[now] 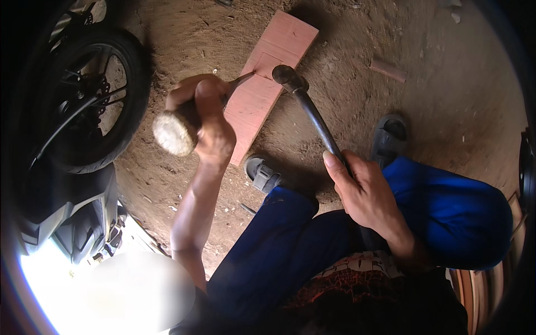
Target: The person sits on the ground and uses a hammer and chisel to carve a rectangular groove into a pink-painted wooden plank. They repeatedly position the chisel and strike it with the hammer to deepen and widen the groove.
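A reddish wooden board (252, 106) lies slantwise on the ground before me, with a rectangle marked on its upper part. My left hand (211, 120) is closed around a chisel (174, 134), whose pale, worn butt faces up toward me. The chisel's blade slants to the right, and its tip meets the board near the marked lines. In my right hand (365, 192) is a hammer (315, 117), gripped by its dark shaft. Its metal head is over the board's right edge, right of the chisel tip and apart from the chisel's butt.
A motorcycle wheel (137, 111) stands at the left, with dark bodywork below it. A small wood offcut (388, 71) lies on the dirt at the right. My sandalled feet (262, 174) flank the board's near end. Bright light washes out the lower left.
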{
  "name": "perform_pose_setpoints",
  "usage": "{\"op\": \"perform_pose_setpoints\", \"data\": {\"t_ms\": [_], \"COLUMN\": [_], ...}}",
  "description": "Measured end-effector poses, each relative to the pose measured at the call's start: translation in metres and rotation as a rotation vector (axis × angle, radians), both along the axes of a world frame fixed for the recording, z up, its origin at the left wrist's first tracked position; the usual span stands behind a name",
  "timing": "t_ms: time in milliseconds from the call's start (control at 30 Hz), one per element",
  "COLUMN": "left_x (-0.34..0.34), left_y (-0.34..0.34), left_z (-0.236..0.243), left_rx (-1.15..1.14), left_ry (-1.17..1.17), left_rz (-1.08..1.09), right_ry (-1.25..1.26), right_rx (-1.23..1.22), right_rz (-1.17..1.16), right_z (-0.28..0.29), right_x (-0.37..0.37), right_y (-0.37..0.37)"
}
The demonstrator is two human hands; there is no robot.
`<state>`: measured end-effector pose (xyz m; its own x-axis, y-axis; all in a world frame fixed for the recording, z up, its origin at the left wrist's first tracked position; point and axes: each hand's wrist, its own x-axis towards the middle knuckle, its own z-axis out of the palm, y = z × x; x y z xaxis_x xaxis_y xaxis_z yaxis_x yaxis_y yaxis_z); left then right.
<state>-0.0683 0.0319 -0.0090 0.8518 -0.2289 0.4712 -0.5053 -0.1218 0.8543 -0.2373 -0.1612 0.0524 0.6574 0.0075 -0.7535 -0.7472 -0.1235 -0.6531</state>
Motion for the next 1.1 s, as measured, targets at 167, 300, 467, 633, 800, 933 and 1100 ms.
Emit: {"op": "perform_pose_setpoints", "data": {"t_ms": [167,300,467,633,800,933,1100], "left_x": [-0.006,-0.005,-0.001,-0.008,-0.001,-0.008,-0.007], "left_y": [0.001,0.012,0.014,0.005,0.006,-0.008,-0.005], "left_z": [0.006,0.002,0.000,-0.006,-0.011,-0.004,-0.005], "left_rx": [-0.002,-0.009,0.107,-0.008,-0.047,-0.090,-0.212], "left_ry": [0.133,0.165,0.241,0.190,0.117,0.193,0.183], "left_rz": [0.002,0.001,0.015,-0.007,-0.062,-0.037,0.005], "right_ry": [-0.083,-0.339,-0.933,-0.812,-0.814,-0.897,-0.824], "right_rx": [0.111,0.125,-0.035,0.003,-0.018,-0.046,-0.004], "right_rz": [-0.069,-0.010,0.125,0.127,0.095,0.108,0.099], "right_z": [0.014,0.049,0.100,0.093,0.100,0.122,0.077], "right_x": [-0.005,-0.002,-0.001,-0.009,-0.012,-0.018,-0.012], "right_y": [0.010,0.017,0.036,0.067,0.065,0.064,0.069]}}
